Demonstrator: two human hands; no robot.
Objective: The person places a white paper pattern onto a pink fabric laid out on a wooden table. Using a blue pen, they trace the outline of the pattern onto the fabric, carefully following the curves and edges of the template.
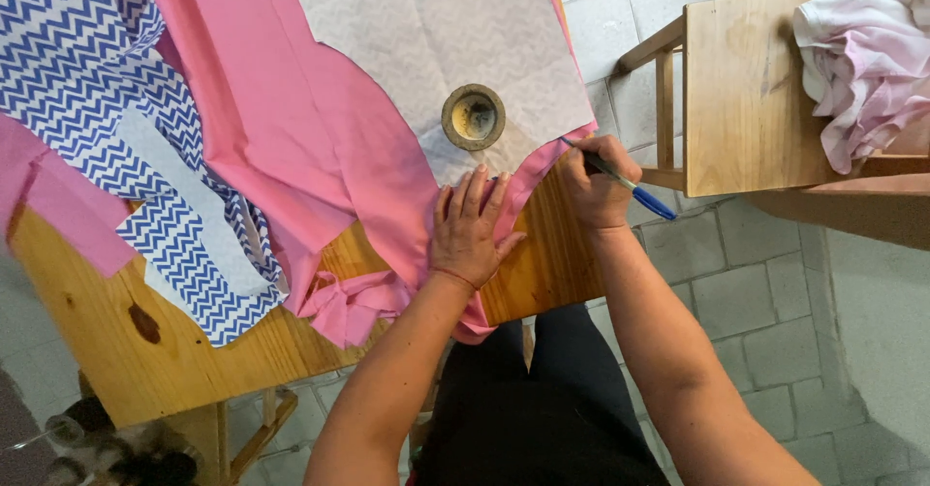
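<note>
Your left hand (pixel 470 226) lies flat, fingers spread, pressing the pink fabric (pixel 291 127) onto the wooden table (pixel 126 341). Just right of it, your right hand (pixel 596 181) is clenched around a blue pen (pixel 625 184), tip at the white paper pattern's (pixel 436 21) edge. Beyond your left hand, a round weight (pixel 474 117) sits on that pattern.

The pen (pixel 620 182) tip is hidden behind the right hand (pixel 599 184), so its contact with the pink cloth (pixel 320 137) cannot be told. The white paper (pixel 436 31) and zigzag-printed cloth (pixel 77 69) run off the top edge. Part of the pink cloth lies covered under the left hand (pixel 470 234). A pale bundle (pixel 867 60) is cut off at the right.
</note>
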